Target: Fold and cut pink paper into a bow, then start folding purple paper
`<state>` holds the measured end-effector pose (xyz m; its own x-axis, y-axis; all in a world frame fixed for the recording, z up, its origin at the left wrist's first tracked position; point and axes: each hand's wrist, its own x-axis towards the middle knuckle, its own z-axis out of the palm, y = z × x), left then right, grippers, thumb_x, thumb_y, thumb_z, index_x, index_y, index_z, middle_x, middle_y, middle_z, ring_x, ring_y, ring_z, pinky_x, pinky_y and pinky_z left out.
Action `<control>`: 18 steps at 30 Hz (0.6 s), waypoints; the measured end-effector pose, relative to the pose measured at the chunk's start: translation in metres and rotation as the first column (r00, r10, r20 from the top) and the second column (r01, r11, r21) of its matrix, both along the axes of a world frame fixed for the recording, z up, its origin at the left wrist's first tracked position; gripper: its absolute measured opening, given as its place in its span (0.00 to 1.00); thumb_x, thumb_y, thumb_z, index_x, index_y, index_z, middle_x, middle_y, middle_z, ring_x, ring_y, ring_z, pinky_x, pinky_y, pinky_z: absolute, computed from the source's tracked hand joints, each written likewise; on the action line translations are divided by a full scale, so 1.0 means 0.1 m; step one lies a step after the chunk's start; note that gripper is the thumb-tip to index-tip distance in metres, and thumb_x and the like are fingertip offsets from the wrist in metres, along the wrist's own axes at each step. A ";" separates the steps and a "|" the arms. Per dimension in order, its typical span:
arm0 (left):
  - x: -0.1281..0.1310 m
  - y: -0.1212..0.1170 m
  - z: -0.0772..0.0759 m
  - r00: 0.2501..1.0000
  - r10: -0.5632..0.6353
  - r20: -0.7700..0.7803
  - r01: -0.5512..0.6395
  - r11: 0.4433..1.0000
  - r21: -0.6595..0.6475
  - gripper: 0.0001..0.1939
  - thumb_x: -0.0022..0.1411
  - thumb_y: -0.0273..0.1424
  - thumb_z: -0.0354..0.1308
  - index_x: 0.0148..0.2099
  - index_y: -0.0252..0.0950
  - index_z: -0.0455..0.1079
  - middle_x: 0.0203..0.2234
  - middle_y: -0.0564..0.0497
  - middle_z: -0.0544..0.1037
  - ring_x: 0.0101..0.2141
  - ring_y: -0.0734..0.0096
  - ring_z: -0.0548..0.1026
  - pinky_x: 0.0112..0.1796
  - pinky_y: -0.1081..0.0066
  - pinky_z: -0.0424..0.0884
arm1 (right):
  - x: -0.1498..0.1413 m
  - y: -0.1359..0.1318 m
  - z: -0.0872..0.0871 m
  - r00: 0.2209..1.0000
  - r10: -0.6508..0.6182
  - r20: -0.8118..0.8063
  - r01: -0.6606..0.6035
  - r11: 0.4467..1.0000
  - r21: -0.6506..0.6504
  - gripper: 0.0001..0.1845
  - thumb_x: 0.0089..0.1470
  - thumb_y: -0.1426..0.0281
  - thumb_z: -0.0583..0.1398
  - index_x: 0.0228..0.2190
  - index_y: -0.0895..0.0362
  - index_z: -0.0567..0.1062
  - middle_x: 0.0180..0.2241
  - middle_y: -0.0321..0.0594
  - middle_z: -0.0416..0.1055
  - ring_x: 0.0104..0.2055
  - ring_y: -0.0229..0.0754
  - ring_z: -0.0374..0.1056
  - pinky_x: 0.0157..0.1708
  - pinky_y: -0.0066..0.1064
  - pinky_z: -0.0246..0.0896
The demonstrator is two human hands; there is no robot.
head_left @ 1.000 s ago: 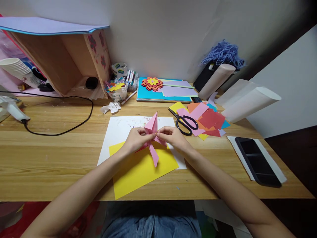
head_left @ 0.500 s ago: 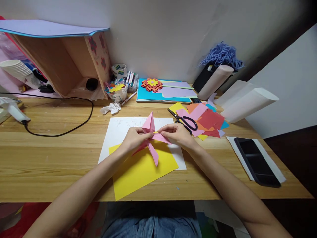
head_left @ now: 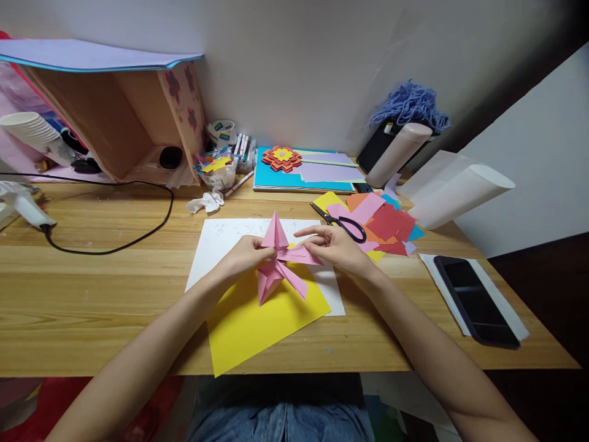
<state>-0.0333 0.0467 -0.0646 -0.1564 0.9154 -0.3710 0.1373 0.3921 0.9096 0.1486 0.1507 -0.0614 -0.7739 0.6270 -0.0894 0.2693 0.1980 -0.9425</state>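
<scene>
A folded pink paper star with several pointed arms is held above the sheets on the table. My left hand pinches it near its centre, thumb on top. The thumb and fingers of my right hand close on the arm that points right, with the index finger stretched out above it. Beneath lie a yellow sheet and, partly under that, a white sheet. A small yellow bit shows behind the star, too covered to make out.
Black-handled scissors lie on coloured paper scraps to the right. A phone rests at far right. At the back are a paper flower, a cup of scraps and a cardboard box. A glue gun with a black cord is at left.
The pink star has turned in my hands, so its lower arms spread more and swing to the right. My right index finger has lifted off the paper.
</scene>
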 end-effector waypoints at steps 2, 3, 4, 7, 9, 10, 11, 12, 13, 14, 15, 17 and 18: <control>0.00 0.00 0.01 1.000 -0.009 -0.004 0.009 1.000 -0.017 0.09 0.47 0.30 0.54 0.18 0.32 0.66 0.14 0.55 0.67 0.17 0.79 0.62 0.22 0.76 0.53 | 0.00 -0.01 -0.01 1.000 0.004 -0.018 -0.003 1.000 0.016 0.18 0.45 0.72 0.56 0.40 0.60 0.74 0.18 0.33 0.67 0.20 0.33 0.61 0.22 0.26 0.56; 0.01 -0.01 0.02 1.000 -0.017 -0.002 0.017 1.000 -0.025 0.10 0.47 0.31 0.55 0.19 0.32 0.67 0.15 0.54 0.68 0.18 0.78 0.63 0.22 0.76 0.54 | 0.00 -0.01 -0.02 0.999 0.014 -0.031 -0.013 1.000 0.023 0.17 0.45 0.72 0.57 0.40 0.60 0.74 0.20 0.35 0.69 0.22 0.34 0.63 0.22 0.27 0.58; 0.01 -0.01 0.02 1.000 -0.029 0.003 0.029 0.999 -0.031 0.10 0.47 0.32 0.56 0.21 0.31 0.68 0.16 0.53 0.70 0.19 0.77 0.65 0.23 0.75 0.55 | 0.00 -0.02 -0.02 0.998 0.030 -0.046 -0.029 0.999 0.028 0.17 0.46 0.72 0.57 0.40 0.60 0.74 0.22 0.37 0.71 0.23 0.35 0.65 0.23 0.27 0.60; 0.01 -0.02 0.02 0.998 -0.064 0.027 0.065 0.997 -0.038 0.14 0.46 0.38 0.59 0.28 0.30 0.72 0.23 0.48 0.75 0.24 0.71 0.70 0.26 0.73 0.60 | -0.01 -0.03 -0.03 0.992 0.093 -0.091 -0.090 0.995 0.037 0.16 0.47 0.72 0.56 0.41 0.59 0.73 0.30 0.41 0.74 0.31 0.38 0.69 0.29 0.29 0.65; 0.01 -0.02 0.01 0.998 -0.050 0.026 0.051 0.998 -0.041 0.17 0.46 0.41 0.59 0.31 0.29 0.72 0.25 0.47 0.76 0.25 0.69 0.71 0.26 0.72 0.62 | 0.00 -0.02 0.00 0.986 0.123 -0.108 -0.116 0.990 0.075 0.15 0.49 0.73 0.56 0.40 0.58 0.73 0.36 0.43 0.73 0.36 0.39 0.70 0.34 0.31 0.66; 0.01 -0.02 0.01 0.999 -0.030 0.027 0.031 0.999 -0.039 0.17 0.46 0.41 0.60 0.31 0.29 0.72 0.25 0.46 0.76 0.25 0.69 0.71 0.27 0.72 0.63 | 0.01 -0.02 0.02 0.982 0.147 -0.116 -0.135 0.985 0.107 0.15 0.49 0.73 0.56 0.40 0.57 0.73 0.40 0.43 0.72 0.39 0.40 0.69 0.37 0.31 0.66; 0.00 -0.02 0.01 0.999 -0.005 0.037 0.006 0.999 -0.033 0.17 0.47 0.40 0.60 0.31 0.30 0.72 0.26 0.46 0.77 0.25 0.69 0.72 0.28 0.71 0.64 | 0.02 -0.01 0.05 0.976 0.178 -0.125 -0.160 0.977 0.144 0.15 0.48 0.74 0.57 0.41 0.57 0.72 0.45 0.43 0.70 0.41 0.40 0.69 0.39 0.33 0.66; 0.00 -0.01 0.01 0.998 0.018 0.059 -0.016 1.000 -0.026 0.16 0.47 0.39 0.60 0.32 0.30 0.72 0.27 0.45 0.77 0.26 0.69 0.73 0.29 0.71 0.65 | 0.03 0.00 0.07 0.966 0.220 -0.134 -0.194 0.964 0.180 0.16 0.47 0.74 0.58 0.41 0.55 0.72 0.49 0.43 0.67 0.44 0.41 0.67 0.42 0.34 0.66; -0.01 -0.01 0.01 0.995 0.038 0.094 -0.036 0.999 -0.020 0.15 0.47 0.38 0.61 0.32 0.30 0.72 0.28 0.45 0.78 0.27 0.68 0.73 0.30 0.71 0.66 | 0.04 0.00 0.10 0.953 0.266 -0.144 -0.233 0.949 0.211 0.17 0.46 0.74 0.59 0.42 0.55 0.72 0.52 0.43 0.63 0.46 0.42 0.66 0.44 0.35 0.65; -0.01 -0.01 0.02 0.989 0.053 0.135 -0.051 0.999 -0.016 0.14 0.47 0.37 0.61 0.33 0.31 0.72 0.29 0.45 0.78 0.28 0.68 0.74 0.31 0.71 0.67 | 0.05 0.01 0.12 0.939 0.307 -0.157 -0.267 0.935 0.231 0.19 0.46 0.74 0.60 0.42 0.54 0.72 0.54 0.43 0.61 0.48 0.42 0.65 0.45 0.36 0.65; -0.01 -0.01 0.02 0.983 0.058 0.177 -0.056 0.998 -0.016 0.14 0.47 0.36 0.61 0.33 0.31 0.72 0.30 0.44 0.78 0.29 0.67 0.75 0.33 0.70 0.68 | 0.06 0.02 0.13 0.927 0.335 -0.169 -0.289 0.925 0.248 0.19 0.46 0.74 0.60 0.42 0.54 0.71 0.54 0.42 0.59 0.49 0.43 0.64 0.47 0.37 0.64; -0.01 -0.01 0.03 0.970 0.057 0.237 -0.054 0.998 -0.020 0.13 0.47 0.35 0.62 0.34 0.31 0.72 0.31 0.43 0.78 0.31 0.66 0.75 0.35 0.69 0.69 | 0.06 0.03 0.12 0.920 0.348 -0.181 -0.288 0.913 0.289 0.17 0.47 0.73 0.60 0.42 0.54 0.72 0.53 0.42 0.61 0.50 0.43 0.63 0.46 0.37 0.65; -0.01 -0.01 0.04 0.966 0.055 0.252 -0.051 0.998 -0.021 0.13 0.47 0.35 0.62 0.34 0.30 0.72 0.31 0.43 0.78 0.32 0.66 0.76 0.36 0.69 0.69 | 0.05 0.04 0.10 0.923 0.338 -0.186 -0.268 0.909 0.320 0.15 0.48 0.72 0.60 0.40 0.54 0.73 0.51 0.42 0.63 0.50 0.43 0.63 0.45 0.37 0.65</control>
<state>-0.0346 0.0456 -0.0610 -0.1039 0.9026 -0.4177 -0.1174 0.4059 0.9064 0.1537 0.1545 -0.0510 -0.9070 0.3305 0.2611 -0.0654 0.5019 -0.8624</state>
